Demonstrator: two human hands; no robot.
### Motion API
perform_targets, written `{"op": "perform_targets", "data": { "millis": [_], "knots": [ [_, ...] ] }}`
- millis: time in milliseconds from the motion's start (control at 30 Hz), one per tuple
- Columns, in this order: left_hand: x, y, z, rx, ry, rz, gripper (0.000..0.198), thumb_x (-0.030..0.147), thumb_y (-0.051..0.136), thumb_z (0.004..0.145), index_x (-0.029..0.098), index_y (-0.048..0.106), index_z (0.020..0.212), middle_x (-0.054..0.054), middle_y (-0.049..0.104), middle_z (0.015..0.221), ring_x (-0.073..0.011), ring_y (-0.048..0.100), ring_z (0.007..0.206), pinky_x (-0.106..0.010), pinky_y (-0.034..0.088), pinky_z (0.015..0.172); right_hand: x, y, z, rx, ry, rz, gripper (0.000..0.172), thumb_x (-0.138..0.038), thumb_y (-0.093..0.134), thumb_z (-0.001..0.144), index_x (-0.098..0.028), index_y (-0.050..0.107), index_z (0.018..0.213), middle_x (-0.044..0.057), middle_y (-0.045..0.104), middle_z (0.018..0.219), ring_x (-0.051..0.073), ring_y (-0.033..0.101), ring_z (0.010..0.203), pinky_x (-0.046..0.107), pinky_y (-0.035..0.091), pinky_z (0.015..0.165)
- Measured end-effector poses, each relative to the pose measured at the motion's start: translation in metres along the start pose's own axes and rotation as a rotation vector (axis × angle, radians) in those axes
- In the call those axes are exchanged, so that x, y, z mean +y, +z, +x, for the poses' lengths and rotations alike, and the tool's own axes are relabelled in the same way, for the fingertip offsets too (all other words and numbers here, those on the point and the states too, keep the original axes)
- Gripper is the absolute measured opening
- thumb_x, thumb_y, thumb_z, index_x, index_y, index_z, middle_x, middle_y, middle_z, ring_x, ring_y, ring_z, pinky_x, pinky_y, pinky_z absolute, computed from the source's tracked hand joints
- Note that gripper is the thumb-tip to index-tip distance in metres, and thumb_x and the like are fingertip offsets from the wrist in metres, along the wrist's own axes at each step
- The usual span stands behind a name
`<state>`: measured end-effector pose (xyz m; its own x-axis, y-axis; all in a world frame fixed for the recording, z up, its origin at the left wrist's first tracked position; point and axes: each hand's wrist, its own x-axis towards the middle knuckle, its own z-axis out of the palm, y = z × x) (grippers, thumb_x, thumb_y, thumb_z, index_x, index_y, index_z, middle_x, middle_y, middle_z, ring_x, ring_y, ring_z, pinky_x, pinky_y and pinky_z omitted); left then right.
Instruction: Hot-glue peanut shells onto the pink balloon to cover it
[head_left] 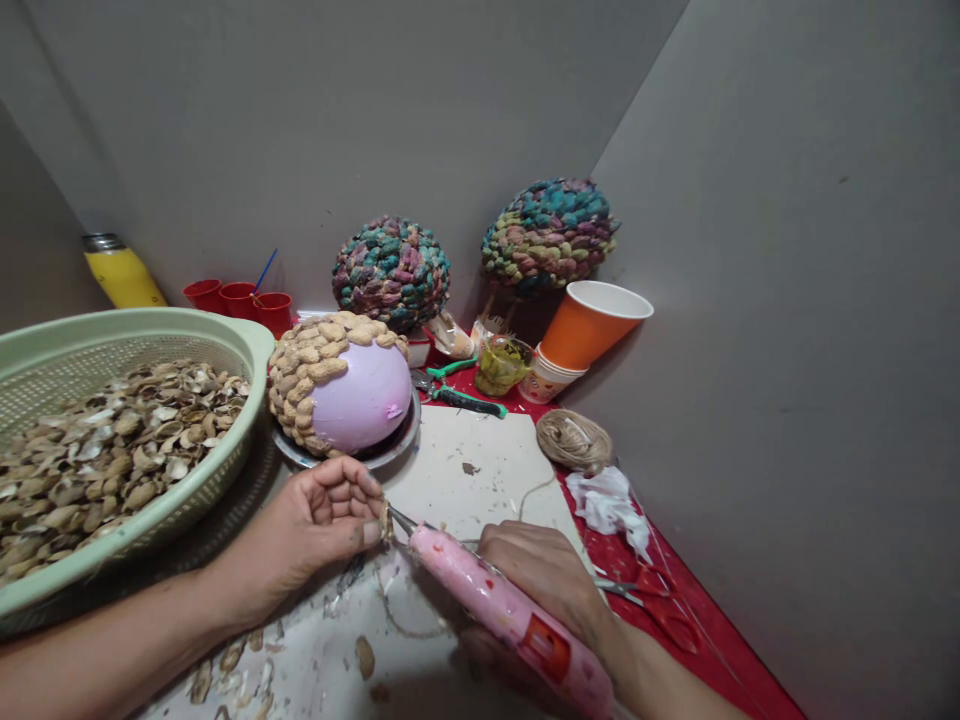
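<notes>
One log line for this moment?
left hand: pinches shell | right hand: grips glue gun, nozzle at shell | nearby: balloon, basket

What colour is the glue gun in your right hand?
The glue gun is pink with a red label, clearest in the head view.

The basket (255, 345) of shells (112, 450) stands at the left of the bench (739, 680). Just right of it the balloon (360, 395) sits in a dish (397, 440), with the board (480, 470) before it. Over the board the left hand (315, 525) holds a shell (385, 522) at the tip of the glue gun (510, 615), which the right hand (547, 575) grips. Behind the balloon stands a ball (391, 270), with a second ball (547, 235) to its right. Twine (574, 438) lies right of the board.
</notes>
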<state>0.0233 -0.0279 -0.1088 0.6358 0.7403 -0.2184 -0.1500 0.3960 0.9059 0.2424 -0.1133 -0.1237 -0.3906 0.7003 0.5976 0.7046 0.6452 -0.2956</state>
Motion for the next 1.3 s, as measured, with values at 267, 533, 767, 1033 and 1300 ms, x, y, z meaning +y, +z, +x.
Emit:
{"op": "perform_targets", "data": {
  "millis": [267, 533, 767, 1033, 1300],
  "knots": [
    [-0.003, -0.003, 0.0, -0.032, 0.008, -0.006, 0.025, 0.018, 0.08, 0.072, 0.018, 0.06, 0.088, 0.002, 0.063, 0.076, -0.0095, 0.054, 0.07, -0.021, 0.042, 0.066, -0.006, -0.003, 0.009, 0.005, -0.015, -0.184, 0.062, -0.053, 0.022, 0.102, -0.021, 0.043, 0.054, -0.002, 0.043, 0.042, 0.01, 0.038, 0.037, 0.027, 0.026, 0.041],
    [-0.003, -0.003, -0.001, -0.032, 0.006, -0.012, 0.026, 0.018, 0.08, 0.072, 0.018, 0.06, 0.088, 0.002, 0.064, 0.078, -0.0098, 0.055, 0.073, -0.021, 0.043, 0.068, -0.004, -0.001, 0.011, 0.047, -0.047, -0.25, 0.063, -0.051, 0.023, 0.102, -0.021, 0.041, 0.05, -0.002, 0.041, 0.04, 0.009, 0.037, 0.035, 0.026, 0.027, 0.039],
    [-0.004, -0.005, 0.001, -0.047, 0.018, -0.031, 0.025, 0.017, 0.078, 0.075, 0.018, 0.059, 0.091, 0.002, 0.063, 0.079, -0.0091, 0.054, 0.073, -0.021, 0.043, 0.068, -0.007, -0.006, 0.014, -0.005, -0.04, -0.277, 0.064, -0.048, 0.021, 0.103, -0.02, 0.044, 0.05, -0.001, 0.042, 0.039, 0.01, 0.037, 0.034, 0.027, 0.025, 0.039],
    [-0.008, -0.006, 0.0, -0.057, 0.026, -0.066, 0.025, 0.016, 0.077, 0.075, 0.018, 0.058, 0.092, 0.002, 0.062, 0.08, -0.0081, 0.054, 0.072, -0.02, 0.043, 0.068, -0.004, 0.0, 0.006, 0.031, -0.018, -0.239, 0.062, -0.053, 0.026, 0.101, -0.021, 0.042, 0.05, -0.003, 0.04, 0.042, 0.01, 0.035, 0.037, 0.026, 0.026, 0.041],
    [-0.005, -0.004, 0.0, -0.056, 0.027, -0.087, 0.025, 0.017, 0.078, 0.075, 0.018, 0.059, 0.09, 0.003, 0.062, 0.078, -0.0082, 0.054, 0.07, -0.021, 0.044, 0.067, -0.003, -0.001, 0.005, 0.003, -0.019, -0.269, 0.058, -0.052, 0.029, 0.099, -0.021, 0.043, 0.052, -0.003, 0.04, 0.044, 0.01, 0.035, 0.039, 0.027, 0.025, 0.043]
  ]
}}
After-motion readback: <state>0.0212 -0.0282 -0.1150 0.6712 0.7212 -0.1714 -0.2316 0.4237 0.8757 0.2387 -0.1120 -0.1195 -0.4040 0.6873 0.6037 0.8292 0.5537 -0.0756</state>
